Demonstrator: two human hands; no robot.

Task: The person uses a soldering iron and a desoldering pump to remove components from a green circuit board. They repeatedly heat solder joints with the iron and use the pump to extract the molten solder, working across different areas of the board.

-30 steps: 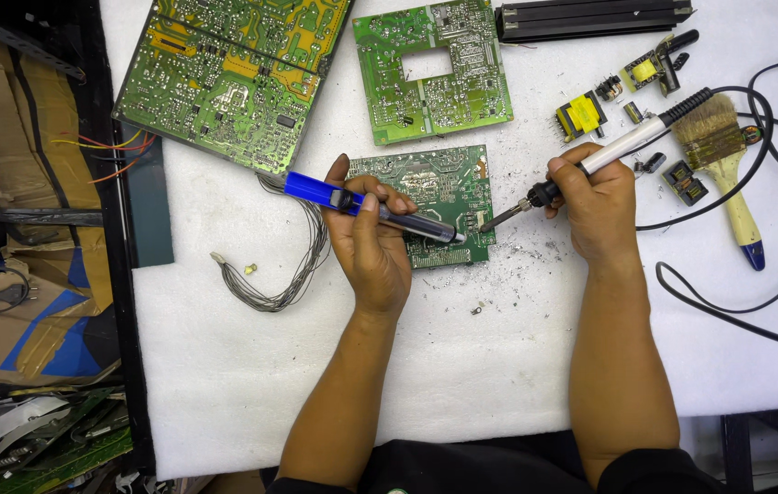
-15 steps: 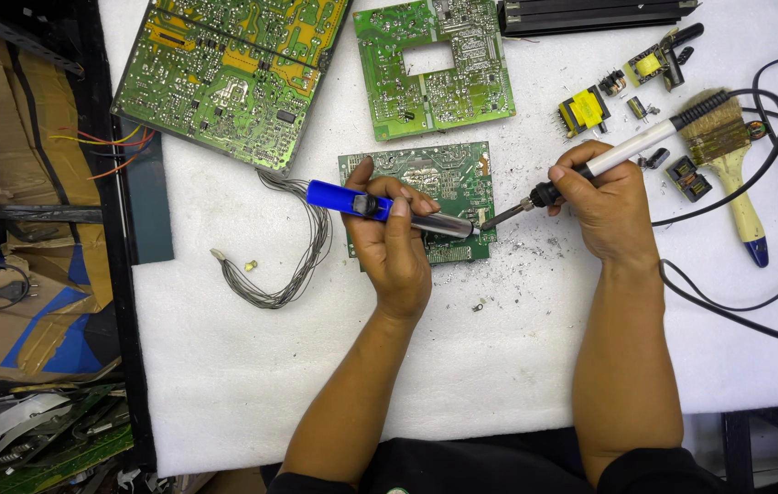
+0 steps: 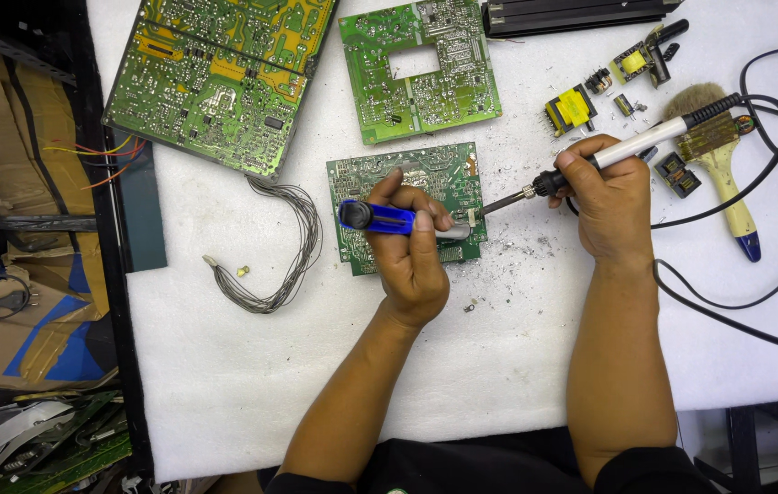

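A small green circuit board (image 3: 439, 176) lies on the white table cover. My left hand (image 3: 415, 256) grips a blue desoldering pump (image 3: 380, 218), its silver nose resting at the board's right edge. My right hand (image 3: 607, 203) holds a soldering iron (image 3: 632, 146) with a white handle and black collar. The iron's tip touches the board's right edge beside the pump's nose.
A large green board (image 3: 215, 69) with a grey wire bundle (image 3: 284, 256) lies at the upper left, a mid-sized board (image 3: 421, 64) with a square hole above. Yellow transformers (image 3: 574, 107), a brush (image 3: 728, 165), black cable (image 3: 773, 229) and a black bar (image 3: 572, 14) sit at right. Solder crumbs (image 3: 517, 247) litter the cover.
Both hands have stayed on the small board. The pump has turned flatter, its nose still meeting the iron's tip at the board's right edge.
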